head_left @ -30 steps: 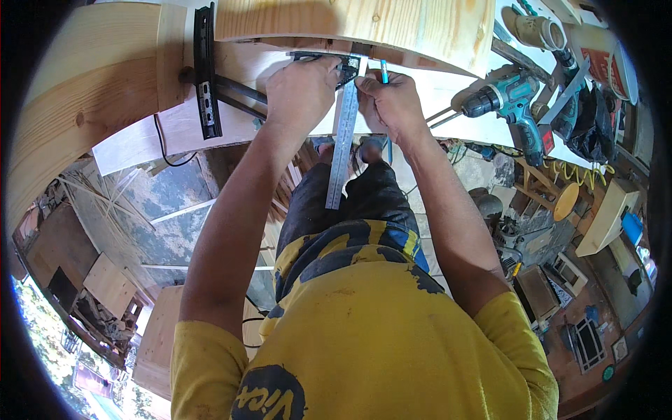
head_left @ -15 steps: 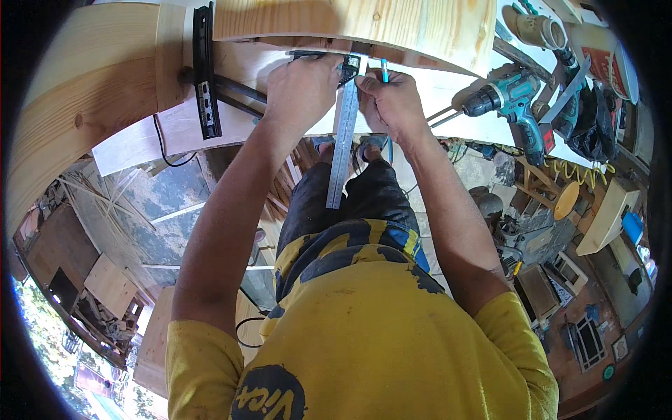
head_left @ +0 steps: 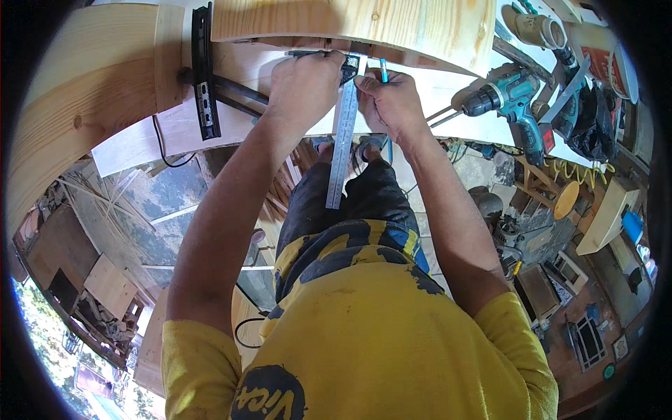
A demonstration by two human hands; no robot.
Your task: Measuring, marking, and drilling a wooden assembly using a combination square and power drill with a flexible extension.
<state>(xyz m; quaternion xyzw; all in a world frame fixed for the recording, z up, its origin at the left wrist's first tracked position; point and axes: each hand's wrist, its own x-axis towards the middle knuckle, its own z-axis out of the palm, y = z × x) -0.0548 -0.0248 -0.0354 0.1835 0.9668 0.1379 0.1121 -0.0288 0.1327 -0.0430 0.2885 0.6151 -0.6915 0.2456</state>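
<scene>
My left hand (head_left: 306, 84) is closed round the black head of a combination square (head_left: 341, 150) at the near edge of a pale wooden workpiece (head_left: 364, 19). The square's steel rule points back toward my body, past the table edge. Close beside the rule, my right hand (head_left: 394, 103) is closed on a blue pencil (head_left: 383, 68), which sticks up between thumb and fingers. The right thumb and fingertips are at the rule's edge; whether they press on it I cannot tell. The fingers of my left hand are partly hidden behind its back.
A black drawer slide (head_left: 204, 77) lies on the white tabletop (head_left: 129, 143) at left, beside a large wooden panel (head_left: 84, 98). At right lie a teal cordless drill (head_left: 514, 101), a black plastic bag (head_left: 595, 126) and a tape roll (head_left: 542, 29). A wooden stool (head_left: 553, 189) stands below.
My left upper arm has shifted slightly outward to the left. Both hands, the square and the pencil stay almost where they were.
</scene>
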